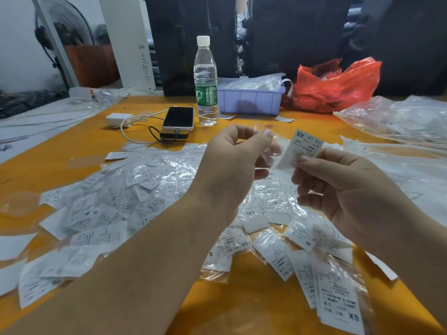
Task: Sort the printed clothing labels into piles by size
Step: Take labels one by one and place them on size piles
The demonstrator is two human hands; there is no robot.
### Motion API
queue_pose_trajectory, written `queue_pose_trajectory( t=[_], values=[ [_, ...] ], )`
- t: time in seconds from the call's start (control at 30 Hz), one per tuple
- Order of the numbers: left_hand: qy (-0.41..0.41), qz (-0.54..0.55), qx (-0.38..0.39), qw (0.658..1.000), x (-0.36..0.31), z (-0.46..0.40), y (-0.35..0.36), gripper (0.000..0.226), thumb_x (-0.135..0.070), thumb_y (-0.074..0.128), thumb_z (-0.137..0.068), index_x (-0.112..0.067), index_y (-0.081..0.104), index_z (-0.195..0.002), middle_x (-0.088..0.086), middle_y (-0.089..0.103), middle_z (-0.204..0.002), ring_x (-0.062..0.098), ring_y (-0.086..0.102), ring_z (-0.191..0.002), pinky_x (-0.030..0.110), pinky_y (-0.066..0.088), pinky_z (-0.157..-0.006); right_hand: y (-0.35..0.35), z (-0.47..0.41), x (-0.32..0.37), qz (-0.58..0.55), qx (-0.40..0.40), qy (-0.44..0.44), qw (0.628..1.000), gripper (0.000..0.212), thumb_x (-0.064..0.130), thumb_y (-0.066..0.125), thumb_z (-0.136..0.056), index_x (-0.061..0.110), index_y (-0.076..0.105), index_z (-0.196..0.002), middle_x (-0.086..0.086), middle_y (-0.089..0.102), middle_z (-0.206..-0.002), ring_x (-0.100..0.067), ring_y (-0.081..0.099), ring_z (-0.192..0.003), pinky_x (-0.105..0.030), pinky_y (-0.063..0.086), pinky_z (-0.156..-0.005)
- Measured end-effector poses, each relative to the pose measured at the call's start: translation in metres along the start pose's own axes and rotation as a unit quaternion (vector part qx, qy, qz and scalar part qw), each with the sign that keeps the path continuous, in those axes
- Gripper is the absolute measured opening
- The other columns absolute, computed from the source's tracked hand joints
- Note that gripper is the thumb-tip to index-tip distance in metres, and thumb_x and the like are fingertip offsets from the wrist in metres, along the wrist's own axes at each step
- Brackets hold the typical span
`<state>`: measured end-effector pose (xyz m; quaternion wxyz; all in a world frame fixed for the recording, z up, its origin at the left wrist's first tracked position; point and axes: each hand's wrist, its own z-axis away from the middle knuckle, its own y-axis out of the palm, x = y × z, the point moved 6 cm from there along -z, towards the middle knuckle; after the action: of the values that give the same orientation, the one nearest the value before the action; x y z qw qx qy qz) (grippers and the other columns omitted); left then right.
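A printed label [300, 151] marked XS, read upside down, is pinched at its lower edge in the grip of the right hand [343, 189], thumb over fingertips, and held up above the bench [72, 141]. A thin clear sleeve [271, 146] is clamped between thumb and forefinger of the left hand [237, 160], just beside the label. The step appears to be freeing the label from its sleeve and reading the size; it would be done best with the size mark kept uncovered and the label then laid on a matching pile, such as the XS stack [338, 303] at the near right. The orange bench is strewn with a loose heap of labels [121, 206] in film. Farther back stand a water bottle [205, 81], a phone [178, 118], a lilac bin [251, 100] and a red bag [333, 85].
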<state>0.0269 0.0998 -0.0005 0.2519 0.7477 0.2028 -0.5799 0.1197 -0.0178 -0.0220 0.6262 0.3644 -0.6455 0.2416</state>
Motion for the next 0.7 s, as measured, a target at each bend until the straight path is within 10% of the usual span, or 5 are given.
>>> queue_pose_trajectory(
  t=[0.7],
  values=[
    [0.030, -0.137, 0.072, 0.988, 0.000, 0.005, 0.009, 0.012, -0.011, 0.075, -0.081, -0.011, 0.067, -0.090, -0.009, 0.068, -0.071, -0.003, 0.057, -0.054, 0.012, 0.043, -0.051, -0.007, 0.005, 0.011, 0.103, -0.060, -0.048, 0.992, 0.007, 0.027, 0.075, -0.068, 0.022, 0.074, -0.063, 0.008, 0.051, -0.049, -0.005, 0.043, -0.044, -0.021, 0.042, -0.047]
  ],
)
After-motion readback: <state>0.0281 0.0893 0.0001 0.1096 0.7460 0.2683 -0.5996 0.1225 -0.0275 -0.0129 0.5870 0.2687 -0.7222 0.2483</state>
